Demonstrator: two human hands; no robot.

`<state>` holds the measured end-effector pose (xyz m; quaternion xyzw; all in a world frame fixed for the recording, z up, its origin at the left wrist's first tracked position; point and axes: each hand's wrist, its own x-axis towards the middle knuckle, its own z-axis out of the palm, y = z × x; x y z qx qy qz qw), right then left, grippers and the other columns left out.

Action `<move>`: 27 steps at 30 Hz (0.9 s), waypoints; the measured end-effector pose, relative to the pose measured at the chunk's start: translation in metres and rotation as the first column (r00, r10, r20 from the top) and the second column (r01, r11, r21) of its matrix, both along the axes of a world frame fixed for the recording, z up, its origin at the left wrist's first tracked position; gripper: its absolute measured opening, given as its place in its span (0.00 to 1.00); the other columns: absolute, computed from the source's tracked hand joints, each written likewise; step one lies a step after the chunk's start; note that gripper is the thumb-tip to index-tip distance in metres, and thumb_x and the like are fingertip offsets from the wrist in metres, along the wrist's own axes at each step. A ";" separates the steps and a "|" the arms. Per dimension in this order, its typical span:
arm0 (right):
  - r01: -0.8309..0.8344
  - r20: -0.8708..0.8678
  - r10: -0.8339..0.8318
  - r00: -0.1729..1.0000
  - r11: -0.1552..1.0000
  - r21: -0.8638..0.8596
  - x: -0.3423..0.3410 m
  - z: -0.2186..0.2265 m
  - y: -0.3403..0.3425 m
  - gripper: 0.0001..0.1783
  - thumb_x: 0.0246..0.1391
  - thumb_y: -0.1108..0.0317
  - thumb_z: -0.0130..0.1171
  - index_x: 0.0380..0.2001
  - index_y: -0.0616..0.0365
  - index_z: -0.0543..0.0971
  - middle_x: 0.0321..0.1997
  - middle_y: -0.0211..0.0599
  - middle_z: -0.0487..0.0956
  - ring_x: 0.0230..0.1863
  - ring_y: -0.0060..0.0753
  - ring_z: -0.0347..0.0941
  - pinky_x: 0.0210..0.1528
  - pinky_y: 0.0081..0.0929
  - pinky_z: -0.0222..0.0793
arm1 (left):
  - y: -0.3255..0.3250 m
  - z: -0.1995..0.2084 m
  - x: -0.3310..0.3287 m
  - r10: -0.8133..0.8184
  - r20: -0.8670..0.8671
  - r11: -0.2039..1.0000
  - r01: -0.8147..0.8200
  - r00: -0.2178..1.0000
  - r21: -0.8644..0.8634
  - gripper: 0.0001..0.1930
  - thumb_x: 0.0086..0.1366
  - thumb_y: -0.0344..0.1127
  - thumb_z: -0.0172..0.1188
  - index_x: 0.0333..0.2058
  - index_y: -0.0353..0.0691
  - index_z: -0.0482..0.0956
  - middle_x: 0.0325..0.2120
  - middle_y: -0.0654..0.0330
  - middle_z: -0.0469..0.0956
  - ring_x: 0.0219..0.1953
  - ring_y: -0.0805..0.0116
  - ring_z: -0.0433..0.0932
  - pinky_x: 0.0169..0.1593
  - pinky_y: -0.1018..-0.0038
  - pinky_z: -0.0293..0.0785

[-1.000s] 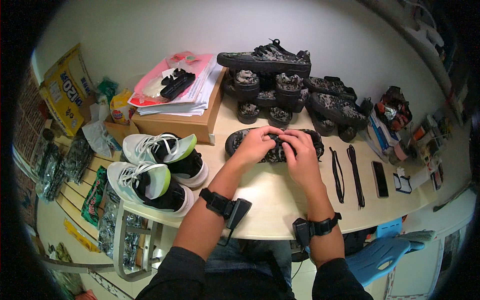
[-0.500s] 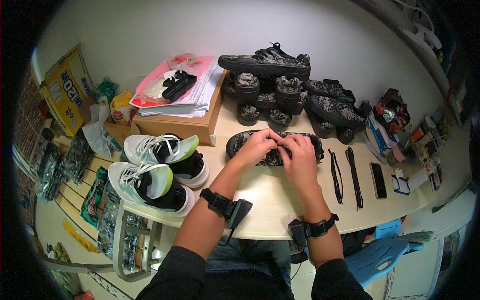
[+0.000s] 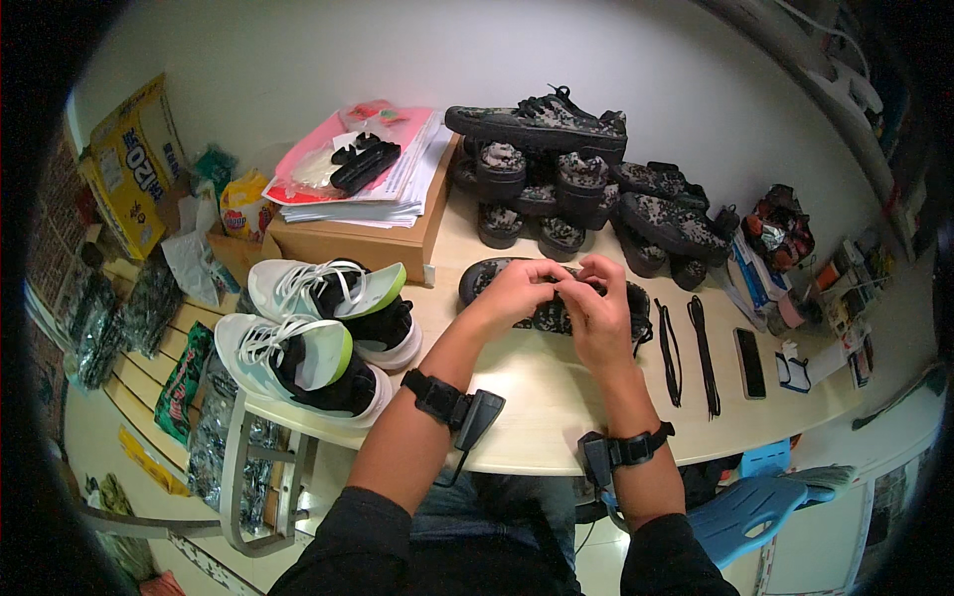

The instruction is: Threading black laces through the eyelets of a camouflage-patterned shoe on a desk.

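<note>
Bundles (image 3: pixel 151 306) wrapped in shiny clear plastic lie at the far left, their dark contents too blurred for me to make out. Beside them, a small brown carton or paper bag (image 3: pixel 243 258) has an orange-and-yellow printed packet (image 3: pixel 243 214) poking from its top. On the pale wooden table (image 3: pixel 527 397) sits a pair of white-and-black sneakers (image 3: pixel 308 372), with a lime-edged pale flap in each opening. Behind, a flat brown cardboard box (image 3: pixel 353 248) bears papers (image 3: pixel 402 212); what is inside stays hidden.

At the centre, the left hand (image 3: pixel 519 296) bends over the toe half of a grey-and-black camouflage canvas shoe (image 3: pixel 551 318), which lies lengthwise, toe leftward, on the table. The right hand (image 3: pixel 601 318) has just tipped up, index finger arched higher than half a second ago — to me, a sign of fine fingertip work around the shoe's upper. Both sets of fingertips nearly meet in narrow pinches — whether anything is caught between them, I cannot tell.

Behind the hands stand stacked camouflage shoes (image 3: pixel 537 129). Further right lie two black bunched laces (image 3: pixel 709 358), a dark phone (image 3: pixel 750 364) and a crumpled dark-red plastic bag (image 3: pixel 780 226), contents unclear.
</note>
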<state>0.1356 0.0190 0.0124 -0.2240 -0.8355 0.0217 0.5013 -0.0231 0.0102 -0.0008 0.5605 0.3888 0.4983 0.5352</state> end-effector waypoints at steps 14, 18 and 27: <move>0.122 -0.025 -0.129 0.991 0.977 -0.173 -0.004 -0.002 -0.002 0.08 0.43 0.77 0.57 0.31 0.64 0.75 0.39 0.45 0.72 0.42 0.46 0.70 0.45 0.34 0.67 | -0.002 -0.002 -0.007 -0.093 0.226 0.990 0.113 0.970 -0.078 0.04 0.63 0.32 0.54 0.37 0.45 0.74 0.20 0.75 0.63 0.20 0.86 0.57 0.21 0.86 0.52; 0.081 -0.127 -0.111 0.986 0.971 -0.225 -0.001 -0.002 -0.001 0.07 0.43 0.77 0.59 0.30 0.63 0.77 0.38 0.42 0.73 0.39 0.40 0.71 0.42 0.31 0.68 | -0.006 0.007 -0.003 -0.058 0.201 0.993 0.077 0.978 -0.091 0.09 0.62 0.34 0.56 0.41 0.45 0.75 0.19 0.76 0.62 0.19 0.86 0.56 0.21 0.87 0.51; -0.078 -0.162 0.062 0.985 0.992 -0.095 -0.004 0.004 -0.006 0.14 0.44 0.80 0.58 0.38 0.61 0.78 0.39 0.41 0.71 0.40 0.39 0.70 0.43 0.28 0.67 | 0.000 -0.004 -0.002 -0.044 0.073 0.998 0.047 0.996 -0.046 0.09 0.59 0.32 0.58 0.40 0.42 0.75 0.23 0.74 0.69 0.19 0.87 0.60 0.21 0.88 0.54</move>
